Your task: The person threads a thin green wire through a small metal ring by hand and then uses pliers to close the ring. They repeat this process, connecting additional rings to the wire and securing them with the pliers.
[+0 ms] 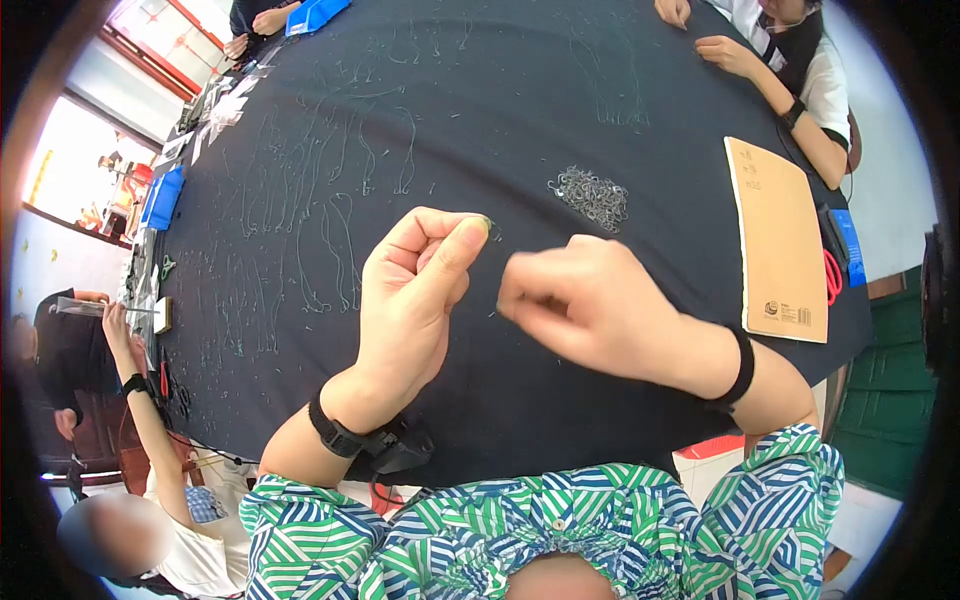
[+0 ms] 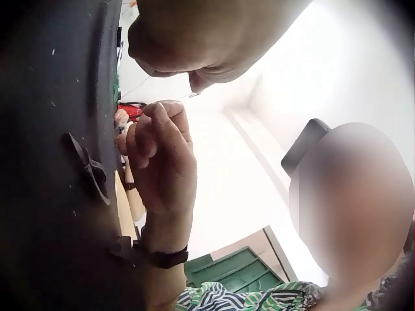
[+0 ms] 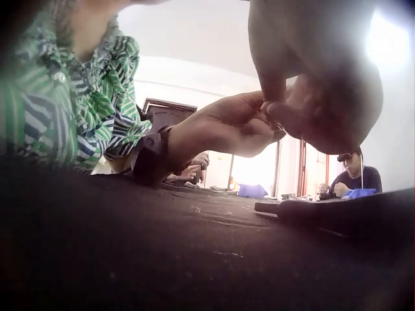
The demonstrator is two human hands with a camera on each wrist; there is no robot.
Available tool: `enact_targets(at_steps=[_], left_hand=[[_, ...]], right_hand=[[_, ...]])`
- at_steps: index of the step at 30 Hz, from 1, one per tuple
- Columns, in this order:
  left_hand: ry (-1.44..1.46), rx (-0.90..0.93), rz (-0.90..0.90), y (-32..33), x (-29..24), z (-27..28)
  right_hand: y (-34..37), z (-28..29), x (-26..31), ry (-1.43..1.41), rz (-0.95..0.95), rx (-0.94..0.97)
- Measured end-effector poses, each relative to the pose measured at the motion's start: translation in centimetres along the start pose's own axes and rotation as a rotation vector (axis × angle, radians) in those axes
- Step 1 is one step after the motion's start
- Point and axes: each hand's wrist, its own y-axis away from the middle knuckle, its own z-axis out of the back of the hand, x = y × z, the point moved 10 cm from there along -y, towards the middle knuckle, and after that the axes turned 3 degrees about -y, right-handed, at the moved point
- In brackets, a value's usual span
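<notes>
Thumb and index finger of the left hand [image 1: 415,290] pinch a small metal hook, whose thin tip [image 2: 193,95] sticks out below the fingertips in the left wrist view. A bit of greenish line shows at the thumb tip in the head view. Close by on the right, the right hand [image 1: 600,310] is held above the dark cloth, blurred, its fingers curled. In the left wrist view the right hand [image 2: 162,149] has its thumb and index finger close together; any line between them cannot be made out. The two hands appear apart in the head view.
A pile of small metal hooks [image 1: 592,198] lies beyond the hands on the dark cloth [image 1: 480,130]. Rows of thin green lines [image 1: 340,240] spread at the left. A brown notebook [image 1: 780,240] and red-handled scissors [image 1: 832,275] lie right. Other people sit around the table.
</notes>
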Motion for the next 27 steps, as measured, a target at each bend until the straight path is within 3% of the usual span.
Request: enact_targets(at_steps=[3,6,10,13,16,19,22,25,27], left_hand=[[0.027,-0.009,0.026,0.0,-0.2,0.0],[0.052,-0.010,0.085,0.4,-0.2,-0.5],[0.086,0.006,0.149,0.4,0.2,-0.7],[0.066,-0.013,0.110,-0.2,-0.1,-0.1],[-0.016,-0.009,0.036,-0.7,-0.6,0.3],[-0.093,-0.016,0.015,-0.9,-0.7,0.4],[-0.090,-0.036,0.029,-1.1,-0.3,0.6],[-0.079,-0.032,0.041,-1.2,-0.2,0.7],[-0.072,-0.028,0.047,-1.2,-0.2,0.7]], right_hand=[[0.8,-1.6,2.0,0.231,0.112,0.101],[1.4,-2.6,3.1,0.215,0.183,0.107],[1.4,-2.7,3.3,0.023,0.145,0.162],[0.7,0.1,3.0,0.099,0.094,0.090],[0.7,2.8,1.3,0.415,-0.045,0.143],[2.4,2.1,-1.0,0.524,-0.135,0.320],[2.9,0.8,-1.6,0.580,-0.062,0.348],[2.8,0.5,-2.6,0.607,-0.121,0.394],[1.9,1.1,-1.4,0.537,-0.034,0.303]])
